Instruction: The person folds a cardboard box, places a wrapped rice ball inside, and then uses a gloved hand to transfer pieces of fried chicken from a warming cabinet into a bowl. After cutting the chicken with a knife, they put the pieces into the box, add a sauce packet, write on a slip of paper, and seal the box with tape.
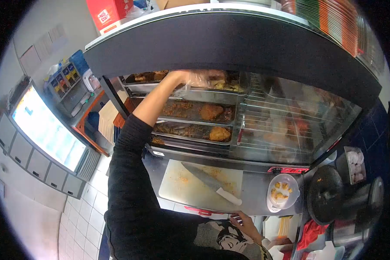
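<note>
My left hand (197,79), in a clear plastic glove, reaches into the upper tray (136,80) of a heated display cabinet. Its fingers are blurred among the food there, so what they hold is hidden. Below it, two more trays carry browned pieces such as one on the middle tray (211,112) and one on the lower tray (219,133). My right hand (243,222) is low, near the counter's front edge, its fingers partly spread and nothing visible in them. A white-handled knife (210,182) lies across the cutting board (171,190).
A clear bowl (293,187) with yellowish pieces sits on a small white scale (274,208) right of the board. Farther right are a dark round pan (325,190), a red cloth (311,232) and an egg tray (348,167). The cabinet's dark top edge (229,43) overhangs my left hand.
</note>
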Demonstrator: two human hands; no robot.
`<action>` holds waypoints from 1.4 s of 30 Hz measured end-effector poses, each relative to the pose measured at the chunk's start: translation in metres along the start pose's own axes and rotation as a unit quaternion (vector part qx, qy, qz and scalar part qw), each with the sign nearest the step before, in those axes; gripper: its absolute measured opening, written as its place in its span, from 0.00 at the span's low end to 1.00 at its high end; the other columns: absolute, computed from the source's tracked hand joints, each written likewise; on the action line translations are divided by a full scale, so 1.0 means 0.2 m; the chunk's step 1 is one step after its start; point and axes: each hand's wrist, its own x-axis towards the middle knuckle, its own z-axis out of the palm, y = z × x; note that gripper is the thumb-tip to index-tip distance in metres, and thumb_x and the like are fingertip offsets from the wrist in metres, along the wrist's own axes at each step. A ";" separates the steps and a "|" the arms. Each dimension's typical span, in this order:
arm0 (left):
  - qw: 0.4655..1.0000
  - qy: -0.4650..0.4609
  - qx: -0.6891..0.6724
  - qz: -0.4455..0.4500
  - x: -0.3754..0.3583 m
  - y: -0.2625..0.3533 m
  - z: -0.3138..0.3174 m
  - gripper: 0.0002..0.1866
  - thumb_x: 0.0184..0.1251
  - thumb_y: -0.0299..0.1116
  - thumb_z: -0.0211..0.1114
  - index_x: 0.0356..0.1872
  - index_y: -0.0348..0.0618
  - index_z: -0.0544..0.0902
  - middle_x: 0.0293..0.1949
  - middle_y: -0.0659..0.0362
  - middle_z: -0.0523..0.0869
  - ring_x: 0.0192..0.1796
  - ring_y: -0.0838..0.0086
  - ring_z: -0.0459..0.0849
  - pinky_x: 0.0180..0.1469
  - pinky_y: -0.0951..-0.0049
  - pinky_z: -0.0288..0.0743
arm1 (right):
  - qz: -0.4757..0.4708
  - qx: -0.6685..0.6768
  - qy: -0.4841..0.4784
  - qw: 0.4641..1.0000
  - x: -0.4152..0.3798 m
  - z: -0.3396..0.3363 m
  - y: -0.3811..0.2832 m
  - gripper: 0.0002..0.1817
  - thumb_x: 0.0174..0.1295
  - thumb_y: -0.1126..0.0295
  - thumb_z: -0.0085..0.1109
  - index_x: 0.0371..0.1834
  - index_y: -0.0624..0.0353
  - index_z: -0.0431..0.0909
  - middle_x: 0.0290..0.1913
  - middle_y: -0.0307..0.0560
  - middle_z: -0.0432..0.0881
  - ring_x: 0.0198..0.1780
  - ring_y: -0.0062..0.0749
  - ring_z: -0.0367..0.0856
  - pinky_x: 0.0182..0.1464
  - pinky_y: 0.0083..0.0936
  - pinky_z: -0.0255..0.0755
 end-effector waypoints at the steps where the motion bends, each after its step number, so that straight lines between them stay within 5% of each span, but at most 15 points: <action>1: 1.000 0.003 -0.015 0.002 -0.04 0.01 -0.01 0.48 0.44 0.67 0.67 0.64 0.45 0.70 0.63 0.46 0.71 0.68 0.54 0.65 0.71 0.54 0.52 | 0.005 -0.009 -0.003 1.000 0.01 0.00 0.01 0.19 0.63 0.61 0.60 0.52 0.62 0.72 0.44 0.52 0.82 0.37 0.32 0.83 0.41 0.27 0.75; 9: 0.994 0.088 -0.070 -0.010 -0.21 0.08 -0.05 0.52 0.35 0.77 0.64 0.62 0.54 0.74 0.62 0.49 0.74 0.68 0.52 0.64 0.72 0.50 0.50 | 0.009 -0.013 -0.005 1.000 0.02 -0.01 -0.02 0.19 0.63 0.62 0.59 0.52 0.63 0.72 0.44 0.54 0.82 0.41 0.35 0.83 0.45 0.28 0.76; 14: 0.995 0.089 -0.049 0.008 -0.15 -0.09 -0.02 0.44 0.48 0.76 0.55 0.63 0.58 0.74 0.65 0.58 0.72 0.70 0.55 0.63 0.72 0.50 0.53 | 0.001 -0.009 -0.001 1.000 0.02 -0.01 -0.03 0.19 0.63 0.63 0.59 0.51 0.63 0.72 0.45 0.55 0.81 0.44 0.35 0.82 0.45 0.28 0.76; 22: 0.996 0.076 0.021 -0.051 0.01 -0.23 0.07 0.38 0.63 0.70 0.42 0.68 0.60 0.65 0.69 0.56 0.64 0.73 0.57 0.57 0.73 0.49 0.48 | 0.003 -0.023 0.010 1.000 0.00 0.00 -0.02 0.19 0.63 0.62 0.60 0.52 0.62 0.72 0.45 0.55 0.81 0.42 0.36 0.83 0.44 0.29 0.77; 26: 0.998 -0.007 0.063 -0.011 -0.03 -0.02 0.05 0.40 0.60 0.68 0.50 0.69 0.57 0.64 0.72 0.53 0.58 0.74 0.53 0.53 0.73 0.48 0.45 | 0.007 -0.021 -0.005 1.000 0.02 0.01 -0.02 0.19 0.63 0.62 0.60 0.52 0.61 0.72 0.42 0.54 0.82 0.41 0.35 0.83 0.43 0.29 0.77; 30: 0.981 -0.008 0.191 -0.011 0.04 0.03 0.06 0.32 0.67 0.50 0.51 0.70 0.51 0.60 0.71 0.53 0.60 0.73 0.53 0.56 0.72 0.51 0.51 | 0.007 -0.016 -0.005 1.000 0.02 0.02 -0.01 0.19 0.63 0.62 0.60 0.52 0.61 0.73 0.41 0.53 0.82 0.41 0.35 0.83 0.42 0.28 0.77; 33: 0.982 -0.003 0.188 -0.038 0.11 0.02 0.07 0.32 0.65 0.46 0.52 0.70 0.52 0.60 0.71 0.51 0.60 0.73 0.54 0.56 0.72 0.53 0.51 | 0.014 -0.012 -0.005 1.000 0.02 0.02 -0.04 0.19 0.63 0.61 0.60 0.52 0.61 0.73 0.42 0.53 0.82 0.42 0.35 0.83 0.41 0.28 0.77; 36: 0.984 -0.011 0.176 0.038 0.06 0.02 0.07 0.29 0.69 0.46 0.49 0.70 0.52 0.62 0.71 0.50 0.60 0.73 0.55 0.56 0.72 0.54 0.50 | 0.012 -0.014 0.008 1.000 0.02 0.02 0.00 0.20 0.63 0.61 0.60 0.52 0.61 0.73 0.43 0.53 0.82 0.42 0.35 0.83 0.42 0.28 0.77; 42: 0.996 0.067 0.052 0.024 -0.13 -0.02 0.04 0.31 0.71 0.55 0.41 0.69 0.51 0.63 0.70 0.53 0.62 0.73 0.57 0.57 0.72 0.56 0.51 | 0.006 0.000 0.017 1.000 0.01 0.01 -0.01 0.20 0.63 0.61 0.59 0.53 0.62 0.72 0.44 0.54 0.82 0.40 0.35 0.83 0.42 0.29 0.77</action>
